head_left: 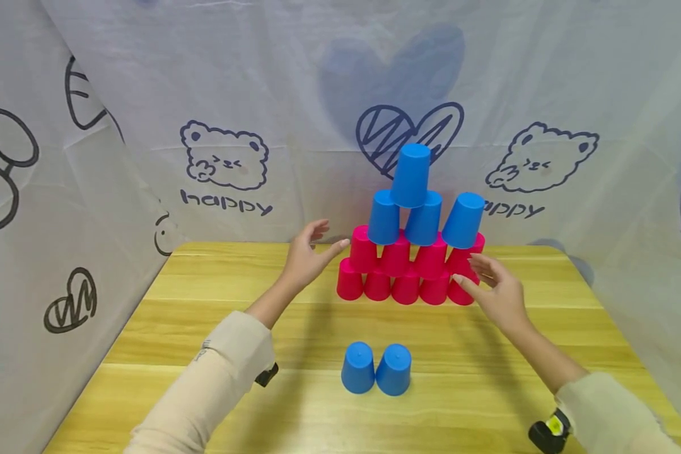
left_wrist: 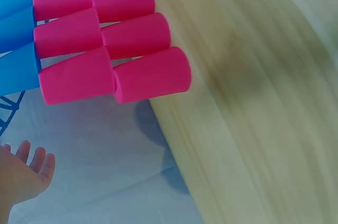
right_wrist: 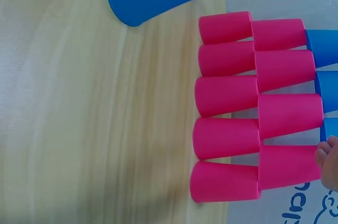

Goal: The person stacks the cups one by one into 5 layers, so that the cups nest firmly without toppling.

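Note:
A stepped wall of upside-down cups stands toward the back of the table. Its two lower rows are pink cups, several in each. Above them sit three blue cups, and one more blue cup tops the left and middle ones. My left hand hovers off the wall's left end, fingers spread and loosely bent, holding nothing. At the right end my right hand overlaps the pink cups in the head view. Its fingertips appear close to the end blue cup in the right wrist view.
Two blue cups stand upside down side by side on the wooden table, nearer to me. Behind the stack hangs a white cloth with drawn bears and hearts, which also runs along both sides.

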{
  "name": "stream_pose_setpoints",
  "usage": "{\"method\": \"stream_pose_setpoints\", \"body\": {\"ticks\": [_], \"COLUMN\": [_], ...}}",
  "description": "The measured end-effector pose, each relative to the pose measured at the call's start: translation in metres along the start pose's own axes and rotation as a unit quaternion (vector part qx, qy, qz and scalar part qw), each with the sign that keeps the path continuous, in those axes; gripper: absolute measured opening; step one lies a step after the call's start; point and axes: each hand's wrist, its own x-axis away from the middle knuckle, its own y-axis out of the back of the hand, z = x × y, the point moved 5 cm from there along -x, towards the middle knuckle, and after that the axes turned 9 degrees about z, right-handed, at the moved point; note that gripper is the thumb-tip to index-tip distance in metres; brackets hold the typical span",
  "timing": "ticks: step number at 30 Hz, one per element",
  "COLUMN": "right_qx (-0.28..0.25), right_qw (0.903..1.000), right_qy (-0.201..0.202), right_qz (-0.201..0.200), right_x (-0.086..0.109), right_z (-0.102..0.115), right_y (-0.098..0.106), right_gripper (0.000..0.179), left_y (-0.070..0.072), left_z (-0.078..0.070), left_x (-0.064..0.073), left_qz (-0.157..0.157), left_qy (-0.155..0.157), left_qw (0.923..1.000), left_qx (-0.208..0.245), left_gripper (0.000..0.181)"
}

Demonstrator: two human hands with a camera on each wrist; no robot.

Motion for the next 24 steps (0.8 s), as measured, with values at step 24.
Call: {"method": "stream_pose_setpoints", "body": {"ticks": [24], "right_qx": [-0.034], "right_qw": [0.9985], "right_qy": [0.042], "right_qz": [0.012], "right_x": [0.024], "right_z": [-0.006], "right_y": [-0.026], "right_gripper": [0.046], "left_y": [-0.015], "left_z": [0.047], "left_x": [0.044], "left_qz": [0.032], "left_qy": [0.031], "left_qw": [0.999], "left_qx": [0.007], "left_gripper": [0.057]}}
